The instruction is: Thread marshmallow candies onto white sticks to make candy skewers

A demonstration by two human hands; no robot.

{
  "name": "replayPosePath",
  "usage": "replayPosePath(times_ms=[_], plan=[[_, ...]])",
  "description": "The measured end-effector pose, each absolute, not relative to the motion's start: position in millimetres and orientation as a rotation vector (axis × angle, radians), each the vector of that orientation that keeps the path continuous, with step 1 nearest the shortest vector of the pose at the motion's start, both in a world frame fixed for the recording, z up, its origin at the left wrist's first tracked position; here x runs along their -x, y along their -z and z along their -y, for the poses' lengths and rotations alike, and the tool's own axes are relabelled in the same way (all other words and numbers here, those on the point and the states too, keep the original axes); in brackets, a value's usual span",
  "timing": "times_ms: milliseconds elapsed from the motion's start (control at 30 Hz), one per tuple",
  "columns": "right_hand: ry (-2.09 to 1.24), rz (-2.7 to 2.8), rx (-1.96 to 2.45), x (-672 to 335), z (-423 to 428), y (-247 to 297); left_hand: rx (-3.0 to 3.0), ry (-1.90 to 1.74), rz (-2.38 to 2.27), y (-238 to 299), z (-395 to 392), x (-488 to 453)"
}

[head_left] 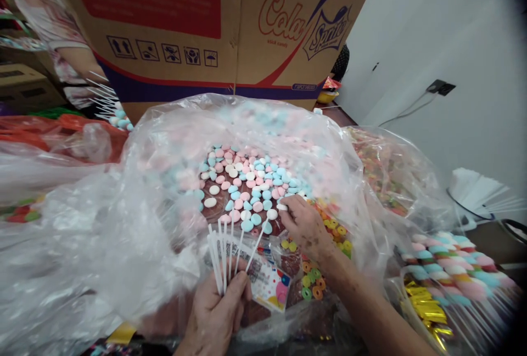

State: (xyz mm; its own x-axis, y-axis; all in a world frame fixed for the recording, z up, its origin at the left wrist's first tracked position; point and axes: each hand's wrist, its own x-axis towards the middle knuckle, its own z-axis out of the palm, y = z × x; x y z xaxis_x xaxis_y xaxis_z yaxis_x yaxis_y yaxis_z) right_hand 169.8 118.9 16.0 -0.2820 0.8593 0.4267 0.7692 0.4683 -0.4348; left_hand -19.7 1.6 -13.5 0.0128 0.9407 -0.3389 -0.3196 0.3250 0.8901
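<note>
My left hand (222, 304) is closed round a fan of several thin white sticks (224, 254). Their upper ends reach toward the loose candies, and a round white candy (272, 214) sits at the tip of the rightmost stick. With thumb and fingers pinched together, my right hand (304, 227) grips a small white marshmallow candy (282, 207) just right of that tip. Pink, blue and white marshmallow candies (246, 196) lie loose in an opened clear plastic bag (144, 142). Whether the other sticks carry candies at their tips I cannot tell.
Ring-shaped gummy candies (317, 276) and a printed card (272, 287) lie near my hands. A large cardboard box (173, 79) stands behind the bag. At right are finished candy skewers (453, 268) and gold ties (426, 306). Another person's arm (80, 62) shows at upper left.
</note>
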Motion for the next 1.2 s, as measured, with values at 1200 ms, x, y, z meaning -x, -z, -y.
replayPosePath(times_ms=[1200], plan=[[0.037,2.494,1.469,-152.2,-122.9,-5.8,-0.730,-1.121,-1.165,11.5,-2.5,20.7]])
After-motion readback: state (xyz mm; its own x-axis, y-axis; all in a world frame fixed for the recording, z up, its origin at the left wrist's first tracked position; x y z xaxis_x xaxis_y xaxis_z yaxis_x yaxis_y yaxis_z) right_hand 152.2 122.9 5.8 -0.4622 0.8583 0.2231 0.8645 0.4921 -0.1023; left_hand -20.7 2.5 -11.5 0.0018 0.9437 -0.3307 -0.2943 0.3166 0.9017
